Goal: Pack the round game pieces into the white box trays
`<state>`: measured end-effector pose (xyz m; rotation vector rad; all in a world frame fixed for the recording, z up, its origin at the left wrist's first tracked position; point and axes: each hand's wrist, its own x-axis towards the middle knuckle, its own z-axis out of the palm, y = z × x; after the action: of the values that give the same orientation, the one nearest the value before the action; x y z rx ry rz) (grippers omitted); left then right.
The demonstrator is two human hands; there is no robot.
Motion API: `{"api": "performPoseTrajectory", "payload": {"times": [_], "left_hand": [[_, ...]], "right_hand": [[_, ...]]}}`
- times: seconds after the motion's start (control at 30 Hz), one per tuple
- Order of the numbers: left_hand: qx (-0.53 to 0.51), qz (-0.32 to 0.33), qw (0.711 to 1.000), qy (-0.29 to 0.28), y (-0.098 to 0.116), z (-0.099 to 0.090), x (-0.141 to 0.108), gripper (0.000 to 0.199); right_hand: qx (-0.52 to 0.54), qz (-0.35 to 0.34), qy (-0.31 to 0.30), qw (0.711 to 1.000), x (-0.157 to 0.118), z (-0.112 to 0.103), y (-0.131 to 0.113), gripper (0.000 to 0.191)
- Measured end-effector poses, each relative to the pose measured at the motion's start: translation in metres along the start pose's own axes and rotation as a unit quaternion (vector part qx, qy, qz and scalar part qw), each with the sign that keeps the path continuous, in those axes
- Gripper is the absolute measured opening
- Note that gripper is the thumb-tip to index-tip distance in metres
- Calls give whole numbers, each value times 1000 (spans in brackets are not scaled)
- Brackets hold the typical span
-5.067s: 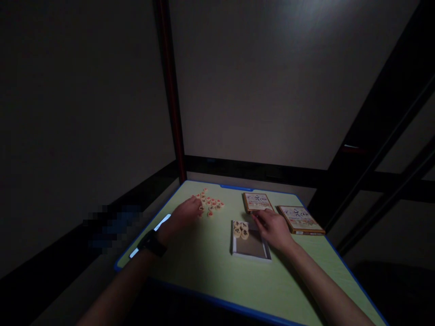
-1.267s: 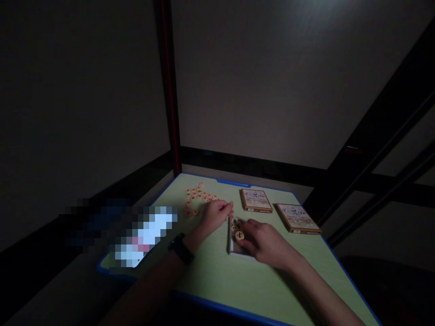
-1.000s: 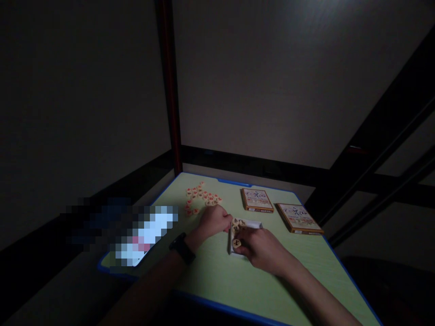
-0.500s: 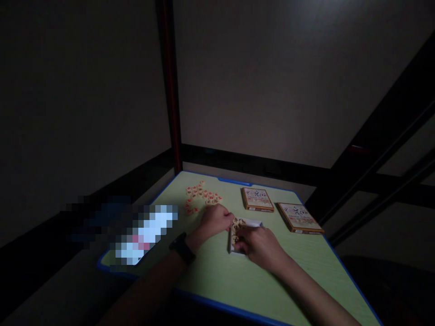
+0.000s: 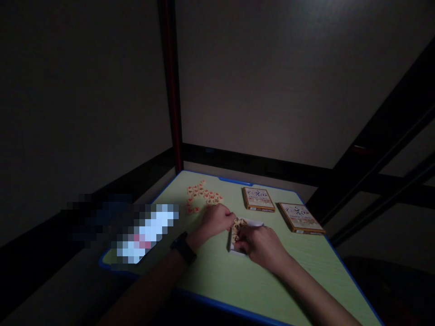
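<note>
A small white open box [image 5: 256, 223] lies on the table, with round Chinese chess pieces [image 5: 241, 221] bearing dark characters inside along its left side. My left hand [image 5: 217, 218], with a dark watch on the wrist, is closed, its fingertips gripping the box's upper left corner. Curled over the box is my right hand [image 5: 263, 242], fingers drawn together and touching the pieces inside; what they pinch is hidden. Beyond my left hand, several loose chess pieces [image 5: 206, 193], mostly with red characters, lie scattered on the table.
Two flat printed boxes, one at the back [image 5: 258, 198] and one near the right edge [image 5: 301, 217], lie on the pale green table [image 5: 231, 287] with its blue rim. A lit, blurred-out screen [image 5: 149, 235] rests on the left. Dim walls close in behind.
Both hands keep almost the same places at the box. The view has shifted very slightly; the pieces and printed boxes lie as before.
</note>
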<state>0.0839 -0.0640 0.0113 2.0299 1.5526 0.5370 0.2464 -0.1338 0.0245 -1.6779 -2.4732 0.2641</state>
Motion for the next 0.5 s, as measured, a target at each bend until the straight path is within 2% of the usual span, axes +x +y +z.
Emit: {"api": "performPoseTrajectory", "payload": {"times": [0.13, 0.23, 0.37, 0.5], "left_hand": [[-3, -7, 1000, -6, 2, -2, -1, 32], [-3, -10, 1000, -9, 2, -2, -1, 33], [17, -8, 1000, -18, 2, -3, -2, 35], [40, -6, 999, -26, 5, -6, -4, 40]], "right_hand": [[185, -59, -12, 981, -5, -11, 9, 18], [266, -112, -24, 957, -7, -16, 17, 17], [279, -105, -9, 955, -5, -13, 22, 14], [243, -100, 22, 964, -3, -8, 20, 13]]}}
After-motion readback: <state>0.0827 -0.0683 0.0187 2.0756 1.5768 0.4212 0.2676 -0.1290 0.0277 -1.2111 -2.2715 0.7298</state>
